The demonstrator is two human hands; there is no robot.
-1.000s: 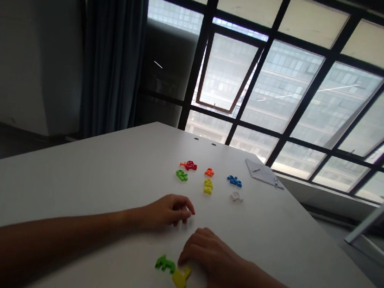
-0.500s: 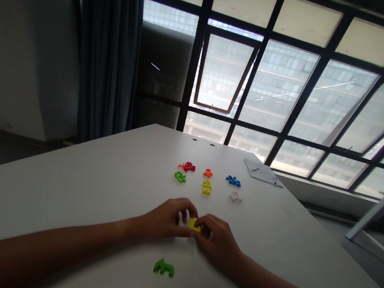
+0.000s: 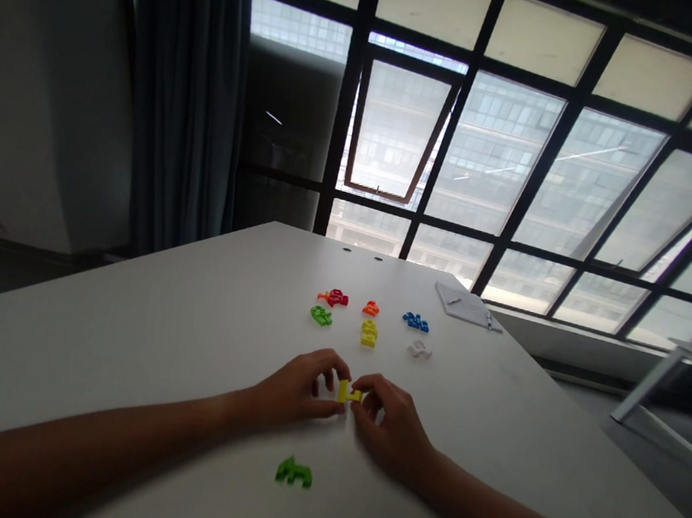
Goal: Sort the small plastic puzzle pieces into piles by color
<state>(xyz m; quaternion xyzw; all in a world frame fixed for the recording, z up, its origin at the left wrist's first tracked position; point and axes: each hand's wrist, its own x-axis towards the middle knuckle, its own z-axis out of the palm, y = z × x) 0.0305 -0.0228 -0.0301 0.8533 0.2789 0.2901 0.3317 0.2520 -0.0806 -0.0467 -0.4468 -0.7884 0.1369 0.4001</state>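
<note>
Between the two hands, a yellow plastic piece point(image 3: 349, 392), pinched from both ends: the left hand point(image 3: 298, 386) curled in on one end, the right hand point(image 3: 391, 428) closing its fingertips on the other. Hands close together, meeting only at the piece, with the forearms angling in from either side. Whether the piece is lifted or resting on the white bench point(image 3: 118, 366), impossible to tell from this view.

Nearer the body than the hands and just below the left one, a green plastic piece point(image 3: 293, 472), lying flat, with neither hand touching it.

Well ahead of the hands, a loose group of small pieces set apart from one another: a red piece point(image 3: 336, 297) with an orange bit against it, a small orange piece point(image 3: 371, 307), a second green piece point(image 3: 321, 315), a second yellow piece point(image 3: 368, 333), a blue piece point(image 3: 415, 322) and a white piece point(image 3: 419, 349). No hand near any of them.

Farther out beyond the right hand, near the bench's far edge, a notepad point(image 3: 466, 307) with a pen point(image 3: 488, 318) on it.

As things lie: two pieces down by the hands, one of them gripped, the other alone on the bench; six pieces out in the far group, all untouched.
</note>
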